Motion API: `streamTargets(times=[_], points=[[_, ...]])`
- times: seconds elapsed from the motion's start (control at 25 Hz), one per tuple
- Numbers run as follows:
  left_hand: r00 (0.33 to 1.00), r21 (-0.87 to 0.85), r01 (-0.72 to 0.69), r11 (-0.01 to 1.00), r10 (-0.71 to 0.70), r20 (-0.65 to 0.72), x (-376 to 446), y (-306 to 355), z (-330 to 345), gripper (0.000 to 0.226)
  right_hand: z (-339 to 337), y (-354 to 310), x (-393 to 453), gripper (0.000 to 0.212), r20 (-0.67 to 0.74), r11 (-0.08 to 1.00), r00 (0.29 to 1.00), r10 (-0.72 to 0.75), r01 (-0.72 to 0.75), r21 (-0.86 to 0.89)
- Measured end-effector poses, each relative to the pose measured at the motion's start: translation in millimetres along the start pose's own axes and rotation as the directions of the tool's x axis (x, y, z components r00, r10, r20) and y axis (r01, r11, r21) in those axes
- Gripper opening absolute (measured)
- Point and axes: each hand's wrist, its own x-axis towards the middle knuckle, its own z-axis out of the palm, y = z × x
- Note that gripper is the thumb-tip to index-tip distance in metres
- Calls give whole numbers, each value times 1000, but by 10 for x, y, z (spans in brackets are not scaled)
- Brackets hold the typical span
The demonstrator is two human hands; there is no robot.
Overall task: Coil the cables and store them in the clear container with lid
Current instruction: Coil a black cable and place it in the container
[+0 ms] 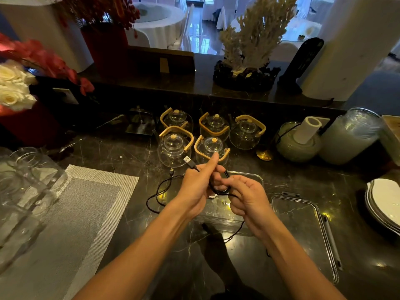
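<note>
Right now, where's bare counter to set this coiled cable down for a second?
Bare dark marble shows between the grey woven placemat and the loose black cable, and in front of the clear container, beside its clear lid. It is crowded behind, at the glass teapots, and at the far left by the clear glassware.

Counter: glossy dark marble. Teapots: clear glass, wood handles. Placemat: woven, matt. Cable: black, matt.

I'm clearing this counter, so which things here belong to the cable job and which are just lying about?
Job: black USB cable in both hands; second black cable on counter; clear rectangular container; clear lid.
Lying about: glass teapots with wooden handles; grey woven placemat; white plates.
</note>
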Motion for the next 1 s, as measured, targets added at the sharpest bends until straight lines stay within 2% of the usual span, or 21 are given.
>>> streamTargets(times=[0.12,0.24,0.28,0.36,0.44,0.56,0.64,0.72,0.84,0.92,1.0], points=[[999,-173,-18,985,12,-32,1,-12,64,36,32,57,11,34,0,997,1000,4,-4,79],[1000,-214,-9,977,11,12,17,-5,80,38,-2,131,-31,33,93,986,992,90,-101,130],[999,-232,7,973,2,39,31,5,69,39,-20,148,-51,37,138,988,983,124,-135,79],[997,-247,27,969,-6,83,65,42,15,43,-69,184,-102,46,210,976,960,186,-155,-154],[994,-226,29,974,-4,110,110,77,-44,49,-137,222,-168,42,291,946,930,226,-138,-294],[989,-179,40,983,-14,148,137,162,-76,52,-214,230,-223,29,379,971,904,200,-132,-198],[980,-112,84,990,-62,191,131,206,-52,51,-180,179,-219,26,345,986,925,162,-140,-88],[975,-69,100,993,-84,208,125,212,-13,51,-120,135,-183,27,290,990,947,139,-127,-58],[981,-156,75,985,-46,187,164,197,4,50,-62,144,-145,30,215,980,963,162,-132,-150],[974,-205,94,974,-48,222,169,228,-9,52,-60,206,-140,39,146,963,965,217,-187,-196],[961,-210,109,972,-49,273,167,282,-43,49,-104,261,-135,51,101,914,951,293,-248,-320]])
